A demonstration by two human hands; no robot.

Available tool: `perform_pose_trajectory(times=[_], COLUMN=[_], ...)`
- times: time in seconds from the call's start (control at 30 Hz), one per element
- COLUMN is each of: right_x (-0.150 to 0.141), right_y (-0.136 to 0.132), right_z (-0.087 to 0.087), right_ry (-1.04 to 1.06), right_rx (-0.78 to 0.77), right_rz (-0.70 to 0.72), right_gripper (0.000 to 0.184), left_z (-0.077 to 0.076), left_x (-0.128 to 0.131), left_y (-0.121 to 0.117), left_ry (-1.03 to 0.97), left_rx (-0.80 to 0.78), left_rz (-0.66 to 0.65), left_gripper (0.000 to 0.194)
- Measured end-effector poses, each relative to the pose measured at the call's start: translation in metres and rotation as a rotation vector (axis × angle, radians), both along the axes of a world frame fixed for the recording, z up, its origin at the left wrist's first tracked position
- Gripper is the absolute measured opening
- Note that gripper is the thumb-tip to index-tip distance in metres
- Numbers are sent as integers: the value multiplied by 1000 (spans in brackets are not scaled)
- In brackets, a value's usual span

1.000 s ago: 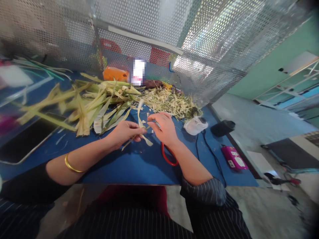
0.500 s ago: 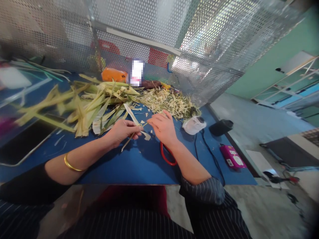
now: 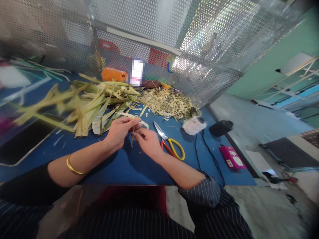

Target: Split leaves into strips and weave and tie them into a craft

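Note:
Between thumb and fingers of my left hand [image 3: 117, 133] are thin corn husk strips [image 3: 144, 111], crossed or looped over one another. One strip points up and away, while a pale wider piece sticks out to the left. My right hand [image 3: 150, 143] is close beside it, thumb and finger pinched on the narrow end that hangs below. Its other fingers are curled and partly hidden. To the right of that hand, scissors [image 3: 163, 135] with one red and one yellow handle lie on the blue table [image 3: 147, 172], partly behind my right wrist.
Corn husks [image 3: 99, 96] are heaped at the back left, with shredded husk [image 3: 166, 103] beside them. A phone [image 3: 27, 139] lies at left. Toward the right are a white plastic-wrapped bundle [image 3: 193, 126], a black cylinder [image 3: 221, 127], a magenta pack [image 3: 232, 156] and black cord [image 3: 211, 152].
My right hand has moved left and down, from the strip's upper end to its hanging end, uncovering the scissors. The strip in my left hand has turned upward.

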State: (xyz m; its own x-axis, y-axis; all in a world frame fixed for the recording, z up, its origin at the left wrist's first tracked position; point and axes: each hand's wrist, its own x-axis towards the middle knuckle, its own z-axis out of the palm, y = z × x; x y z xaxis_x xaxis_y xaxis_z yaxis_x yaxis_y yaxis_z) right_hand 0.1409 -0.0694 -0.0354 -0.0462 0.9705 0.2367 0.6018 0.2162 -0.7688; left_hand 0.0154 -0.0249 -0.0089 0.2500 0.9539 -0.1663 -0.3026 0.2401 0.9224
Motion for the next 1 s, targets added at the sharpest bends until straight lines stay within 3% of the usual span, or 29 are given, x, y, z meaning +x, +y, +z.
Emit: perform_pose_trajectory(times=[0.3,0.53,0.8,1.0], right_x=[-1,0,-1,-2], right_y=[-2,-3,-12,-16], right_z=[1,5,13,18], right_ry=[226,369,280,190], right_rx=[-49,-86,-88,-75], right_rz=[-13,18,186,222], right_gripper=[21,20,16,14], left_z=[2,9,9,12], left_x=[1,-7,-8,-10], left_y=[0,3,7,7], left_ry=[8,61,32,-6], left_rx=[6,145,88,36], left_rz=[-12,-224,-47,-73], left_gripper=[29,20,23,20])
